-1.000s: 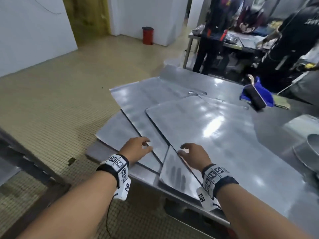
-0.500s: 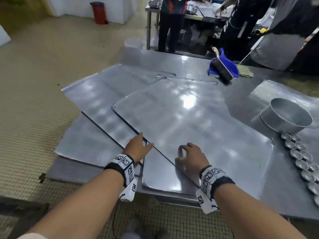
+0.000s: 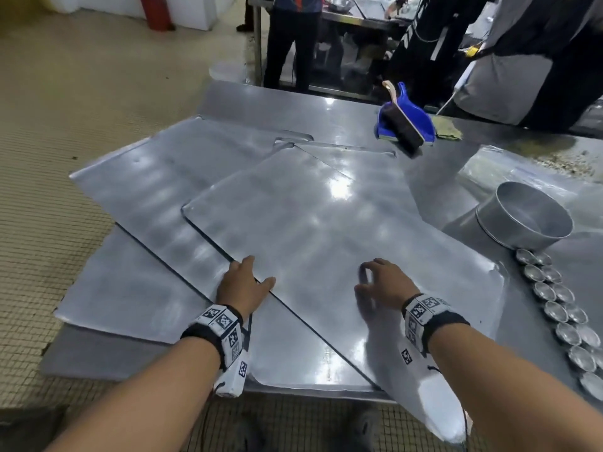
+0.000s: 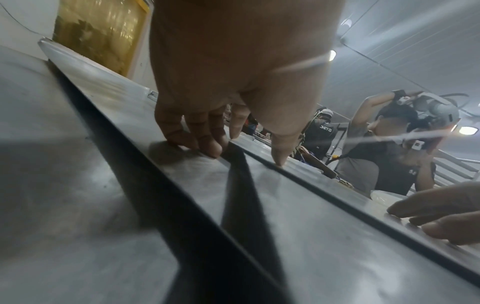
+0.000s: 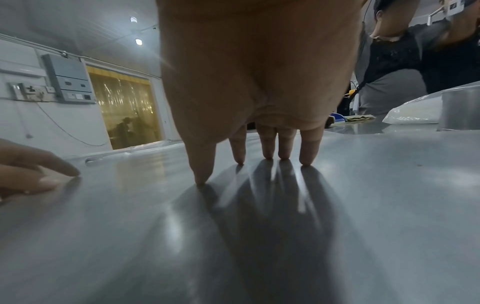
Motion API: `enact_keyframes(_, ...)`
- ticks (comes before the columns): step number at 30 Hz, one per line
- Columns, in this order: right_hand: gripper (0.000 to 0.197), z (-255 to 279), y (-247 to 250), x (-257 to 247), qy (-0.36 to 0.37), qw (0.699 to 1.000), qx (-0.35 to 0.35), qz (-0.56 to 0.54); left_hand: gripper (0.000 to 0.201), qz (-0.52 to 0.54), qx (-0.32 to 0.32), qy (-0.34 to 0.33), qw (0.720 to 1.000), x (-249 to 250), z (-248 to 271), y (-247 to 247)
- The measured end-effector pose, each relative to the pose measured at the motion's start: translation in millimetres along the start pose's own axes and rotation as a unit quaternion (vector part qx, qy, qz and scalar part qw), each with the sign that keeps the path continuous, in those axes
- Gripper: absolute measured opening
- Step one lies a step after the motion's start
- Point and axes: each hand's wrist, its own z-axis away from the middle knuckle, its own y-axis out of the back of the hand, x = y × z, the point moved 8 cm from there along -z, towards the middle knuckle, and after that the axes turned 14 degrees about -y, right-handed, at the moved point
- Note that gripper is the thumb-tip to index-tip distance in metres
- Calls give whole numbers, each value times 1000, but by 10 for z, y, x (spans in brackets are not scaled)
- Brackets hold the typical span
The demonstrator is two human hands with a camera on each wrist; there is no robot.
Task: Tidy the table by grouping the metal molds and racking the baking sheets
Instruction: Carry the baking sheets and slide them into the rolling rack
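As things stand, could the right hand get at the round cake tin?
Probably yes: the right hand rests fingertips-down on the top baking sheet, and the round cake tin stands beyond it with nothing between.

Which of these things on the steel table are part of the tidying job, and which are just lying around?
Part of the job:
- top baking sheet, under both hands
- other baking sheets fanned out beneath it
- small metal molds in a double row
- round cake tin

Just lying about:
- blue dustpan with brush
- green cloth
- crumbs
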Motion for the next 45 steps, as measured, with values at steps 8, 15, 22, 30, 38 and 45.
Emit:
enact_keyframes(8, 57, -760, 423, 543, 35, 998, -11, 53, 82, -27, -4, 59, 998, 157, 94, -20)
enact_keyframes(15, 74, -1328, 615, 508, 104, 993, -31, 50, 92, -75, 18, 121, 990, 458, 374, 14)
enact_keyframes(22, 74, -1715, 832, 407, 134, 989, -43, 49, 88, 33, 90, 183, 978, 764, 676, -314)
enact_keyframes(30, 95, -2142, 902, 459, 115, 993, -40, 3, 79, 148, 210, 239, 936, 890, 806, -504)
enact_keyframes(38, 102, -2330, 946, 583, 98, 995, -5, -19, 82, 274, 310, 286, 864, 711, 770, -630)
enact_keyframes(45, 98, -2425, 861, 660, 54, 979, -91, -173, 45, 357, 343, 287, 820, 630, 756, -764)
